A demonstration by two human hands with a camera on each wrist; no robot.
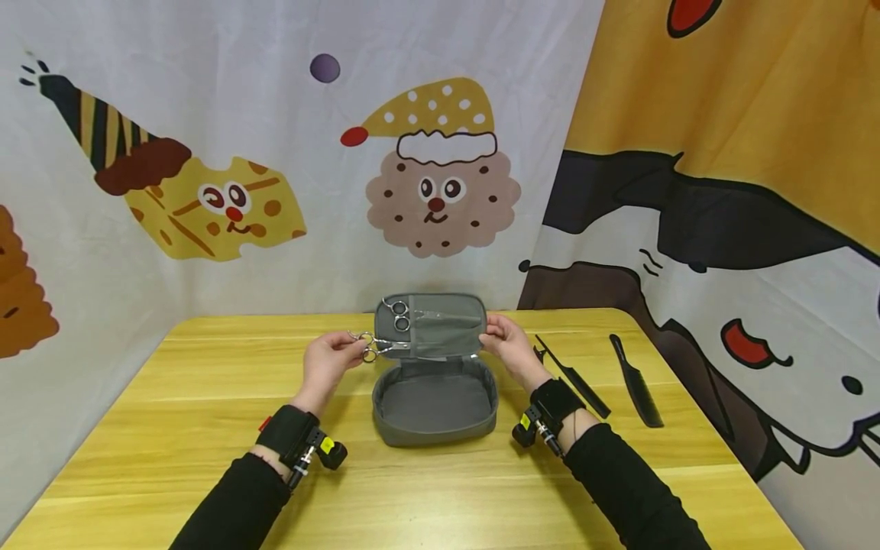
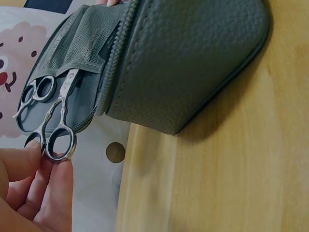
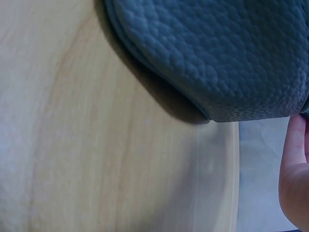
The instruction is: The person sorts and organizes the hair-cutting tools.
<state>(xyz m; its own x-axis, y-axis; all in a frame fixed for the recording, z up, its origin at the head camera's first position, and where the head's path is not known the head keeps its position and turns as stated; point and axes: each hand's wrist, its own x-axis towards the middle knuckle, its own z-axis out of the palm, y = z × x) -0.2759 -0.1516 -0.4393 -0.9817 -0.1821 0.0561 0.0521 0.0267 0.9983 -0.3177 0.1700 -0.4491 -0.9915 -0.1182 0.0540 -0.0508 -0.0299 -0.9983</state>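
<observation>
A: I'm on the head camera. What has the left hand (image 1: pixel 330 360) got?

B: Silver scissors (image 2: pixel 69 84)! On my left wrist feed, thumb and fingertips pinch the finger rings, and the blades run in under the mesh pocket (image 1: pixel 447 336) of the lid (image 1: pixel 474 305).

A: And the right hand (image 1: pixel 512 347)?

B: At two o'clock from the grey case (image 1: pixel 435 435): thumb in front of the lid's edge, fingers partly hidden behind, a narrow grip holding it. My right wrist feed catches only a slice of that hand, so I can't tell more from there.

A: Place the case for me!

B: Near the middle of the wooden table (image 1: pixel 440 504), unzipped, lid raised at twelve. From the case's centre, the pinched scissors sit at ten o'clock.

A: I see more metal up there!

B: A second pair of scissors (image 1: pixel 401 315), higher on the lid, at ten o'clock from its centre, rings showing just beside the pocket.

A: And over at three o'clock?

B: Two dark combs: the thin-tailed comb (image 1: pixel 580 386) nearer the case, the broad-handled comb (image 1: pixel 635 382) farther out. Cartoon-printed cloth (image 1: pixel 275 76) hangs behind, at twelve.
</observation>
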